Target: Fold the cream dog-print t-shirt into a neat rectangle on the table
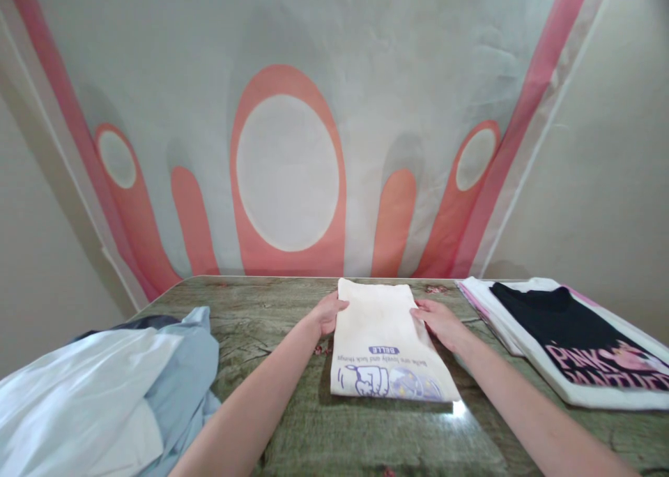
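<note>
A cream-coloured folded T-shirt (377, 320) with a purple print and the word BELLE, upside down from here, is between my two hands at the middle of the table. My left hand (329, 312) grips its left edge near the far end, thumb on top. On the opposite edge, my right hand (437, 319) pinches the cloth the same way. The fingers beneath the cloth are hidden. The shirt's near end seems slightly above the tabletop, but I cannot tell for sure.
A loose heap of white and light blue clothes (94, 393) lies at the left. To the right is a stack of folded shirts, a black one with a pink print (564, 323) on top. The wood-grained table (313, 435) meets a painted backdrop (293, 261) at its far edge.
</note>
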The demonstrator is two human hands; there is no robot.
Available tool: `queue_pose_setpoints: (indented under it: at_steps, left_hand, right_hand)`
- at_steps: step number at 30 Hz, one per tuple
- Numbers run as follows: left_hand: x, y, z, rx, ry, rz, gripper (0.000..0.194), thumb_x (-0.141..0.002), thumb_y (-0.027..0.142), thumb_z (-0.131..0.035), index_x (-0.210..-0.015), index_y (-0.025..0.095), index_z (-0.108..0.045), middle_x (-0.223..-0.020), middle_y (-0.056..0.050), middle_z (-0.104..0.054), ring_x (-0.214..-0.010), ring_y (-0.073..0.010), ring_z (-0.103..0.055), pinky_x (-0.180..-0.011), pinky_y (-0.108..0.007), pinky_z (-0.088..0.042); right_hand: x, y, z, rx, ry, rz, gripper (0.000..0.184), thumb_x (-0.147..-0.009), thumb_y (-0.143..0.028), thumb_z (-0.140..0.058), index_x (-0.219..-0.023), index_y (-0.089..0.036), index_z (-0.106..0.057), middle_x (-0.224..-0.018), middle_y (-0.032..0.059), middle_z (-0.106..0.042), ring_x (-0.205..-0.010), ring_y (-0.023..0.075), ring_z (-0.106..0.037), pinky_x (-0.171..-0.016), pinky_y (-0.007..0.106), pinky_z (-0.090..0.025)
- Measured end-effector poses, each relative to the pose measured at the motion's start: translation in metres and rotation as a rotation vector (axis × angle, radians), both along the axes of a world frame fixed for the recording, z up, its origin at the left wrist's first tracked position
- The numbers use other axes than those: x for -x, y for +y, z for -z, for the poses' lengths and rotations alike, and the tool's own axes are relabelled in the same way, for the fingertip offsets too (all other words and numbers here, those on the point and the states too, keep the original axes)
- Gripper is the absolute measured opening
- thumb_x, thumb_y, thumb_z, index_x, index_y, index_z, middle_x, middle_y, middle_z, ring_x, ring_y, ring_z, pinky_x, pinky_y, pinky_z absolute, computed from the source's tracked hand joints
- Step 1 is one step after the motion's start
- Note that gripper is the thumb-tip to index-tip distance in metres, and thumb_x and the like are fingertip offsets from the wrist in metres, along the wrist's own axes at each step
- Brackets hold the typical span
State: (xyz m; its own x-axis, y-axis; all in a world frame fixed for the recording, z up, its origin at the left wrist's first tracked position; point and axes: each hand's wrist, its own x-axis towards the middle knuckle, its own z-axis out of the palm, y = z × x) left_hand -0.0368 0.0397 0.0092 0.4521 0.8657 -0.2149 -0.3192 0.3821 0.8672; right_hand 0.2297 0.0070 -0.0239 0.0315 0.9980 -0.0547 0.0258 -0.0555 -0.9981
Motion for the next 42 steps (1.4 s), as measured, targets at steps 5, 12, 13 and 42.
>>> queue_pose_setpoints:
  at_steps: [5, 12, 13, 42]
  left_hand:
    - [-0.001, -0.004, -0.007, -0.151, -0.109, 0.018, 0.070, -0.057, -0.007, -0.052, -0.122, 0.019, -0.043, -0.106, -0.011, -0.063, -0.087, -0.0251, -0.064, -0.081, -0.043, -0.049]
    - [-0.006, -0.002, 0.004, -0.158, 0.028, -0.153, 0.065, -0.055, -0.006, -0.052, -0.117, 0.014, -0.046, -0.104, -0.013, -0.063, -0.084, -0.0256, -0.064, -0.075, -0.043, -0.052]
    - [-0.006, -0.002, 0.005, -0.180, 0.029, -0.172, 0.068, -0.055, -0.007, -0.052, -0.119, 0.015, -0.045, -0.105, -0.013, -0.062, -0.085, -0.0249, -0.064, -0.075, -0.041, -0.052]
    - [-0.048, -0.106, -0.050, -1.212, 0.957, 0.662, 0.053, -0.088, 0.053, -0.032, -0.133, 0.026, -0.038, -0.141, -0.011, -0.031, -0.132, -0.0290, -0.022, -0.104, -0.054, -0.010]
  right_hand:
    - [-0.001, -0.002, 0.002, -0.003, 0.026, -0.043, 0.026, -0.070, -0.016, -0.060, -0.095, -0.018, -0.061, -0.098, 0.0068, -0.069, -0.089, 0.0209, -0.065, -0.077, 0.030, -0.052]
    - [0.003, -0.007, -0.003, 0.010, -0.012, 0.063, 0.043, -0.073, -0.013, -0.057, -0.114, -0.017, -0.047, -0.102, 0.0085, -0.066, -0.084, 0.0189, -0.065, -0.076, 0.031, -0.052]
    - [0.004, -0.009, -0.004, 0.004, -0.012, 0.057, 0.044, -0.073, -0.013, -0.056, -0.115, -0.017, -0.045, -0.101, 0.0085, -0.066, -0.083, 0.0185, -0.065, -0.075, 0.030, -0.052]
    - [0.005, -0.002, 0.003, -0.069, -0.259, 0.225, 0.039, -0.072, -0.022, -0.057, -0.110, -0.016, -0.048, -0.085, 0.0049, -0.066, -0.072, 0.0165, -0.063, -0.064, 0.027, -0.050]
